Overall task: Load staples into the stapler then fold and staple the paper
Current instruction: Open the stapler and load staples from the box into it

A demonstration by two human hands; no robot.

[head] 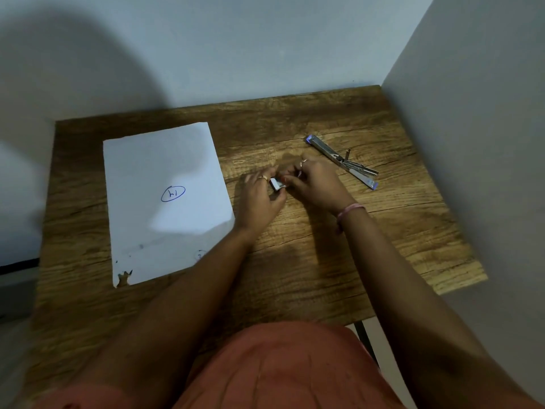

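Both hands pinch small staple box; contents hidden.

Table: wood-grain top, brown, dark streaks, set in a corner; far edge against the back wall, right edge against the side wall. Walls: 2, plain, pale grey-blue. Table leg: dark, thin, at near right. Floor: pale strip by the leg. Light: dim; large soft shadow on the back wall, upper left.
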